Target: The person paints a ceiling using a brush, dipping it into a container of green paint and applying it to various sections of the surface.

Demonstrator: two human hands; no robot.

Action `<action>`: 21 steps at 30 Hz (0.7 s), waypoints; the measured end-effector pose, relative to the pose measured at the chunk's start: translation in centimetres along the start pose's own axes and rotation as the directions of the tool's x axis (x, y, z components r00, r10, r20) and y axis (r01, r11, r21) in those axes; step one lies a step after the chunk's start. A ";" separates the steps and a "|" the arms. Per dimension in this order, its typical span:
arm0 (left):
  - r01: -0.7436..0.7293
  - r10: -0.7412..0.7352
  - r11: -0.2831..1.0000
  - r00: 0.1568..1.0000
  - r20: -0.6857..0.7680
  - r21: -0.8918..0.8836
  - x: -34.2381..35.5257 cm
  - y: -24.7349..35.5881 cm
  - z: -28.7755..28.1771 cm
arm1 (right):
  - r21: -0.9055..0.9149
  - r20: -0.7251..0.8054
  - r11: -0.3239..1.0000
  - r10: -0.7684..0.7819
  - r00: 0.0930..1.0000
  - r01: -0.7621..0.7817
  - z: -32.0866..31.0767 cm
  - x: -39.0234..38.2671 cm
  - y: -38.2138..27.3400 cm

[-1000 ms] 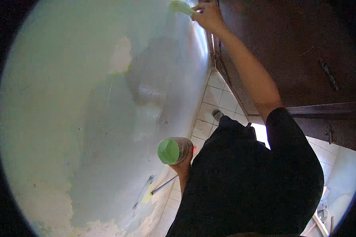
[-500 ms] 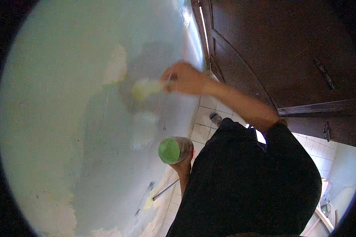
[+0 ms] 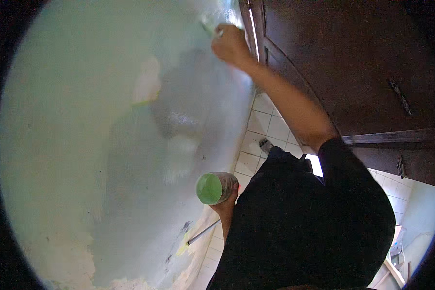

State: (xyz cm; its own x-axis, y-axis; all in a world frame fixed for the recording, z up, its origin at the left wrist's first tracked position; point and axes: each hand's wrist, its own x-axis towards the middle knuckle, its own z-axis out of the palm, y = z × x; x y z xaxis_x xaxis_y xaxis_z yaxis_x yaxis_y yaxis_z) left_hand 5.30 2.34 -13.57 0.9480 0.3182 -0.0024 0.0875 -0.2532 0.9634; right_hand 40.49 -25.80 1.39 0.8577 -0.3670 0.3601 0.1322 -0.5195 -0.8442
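My left hand (image 3: 227, 205) is wrapped round a tub of light green paint (image 3: 209, 189), held low in front of the wall. Its paint surface faces up toward me, and the tub's side looks smeared. My right hand (image 3: 230, 44) is raised high, close to the pale green wall (image 3: 125, 140), with the arm stretched out. Between its closed fingers is a paintbrush (image 3: 207, 26), blurred, with its green-tinted end at the wall. Whether the bristles touch the wall I cannot tell. Wet sheen shows on parts of the wall, and paler patches remain visible.
A dark wooden door (image 3: 343, 63) with a handle stands to the right of my raised arm. White floor tiles (image 3: 268, 121) lie below. A thin rod (image 3: 203, 232) leans by the wall's foot. Lengths of wood (image 3: 395, 272) and other items sit at the lower right.
My right hand has moved up the wall with the brush, from beside the pale patch to near the door frame. My left hand and the tub have stayed nearly in place.
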 end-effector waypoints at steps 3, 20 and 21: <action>-0.147 0.149 0.984 0.989 -0.011 0.095 0.5 0.5 1.2 | 0.024 -0.012 0.976 -0.218 0.976 0.219 -0.3 -9.1 -2.2; -0.136 0.130 0.989 0.986 0.107 0.051 -1.2 -1.0 1.2 | 0.198 0.485 0.974 -0.193 0.853 0.108 -3.9 -11.1 -3.8; -0.122 0.119 0.992 0.990 0.080 0.031 -2.1 -0.9 0.7 | 0.150 0.470 0.987 -0.126 0.874 0.062 -4.3 -10.2 -3.6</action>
State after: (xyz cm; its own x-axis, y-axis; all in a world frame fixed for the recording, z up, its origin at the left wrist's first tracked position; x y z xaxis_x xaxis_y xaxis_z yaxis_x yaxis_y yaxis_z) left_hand 3.45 1.23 -14.60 0.9730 0.2122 0.0909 -0.0192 -0.3180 0.9479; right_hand 29.15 -23.50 2.50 0.9661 0.1076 0.2346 0.2581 -0.4194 -0.8703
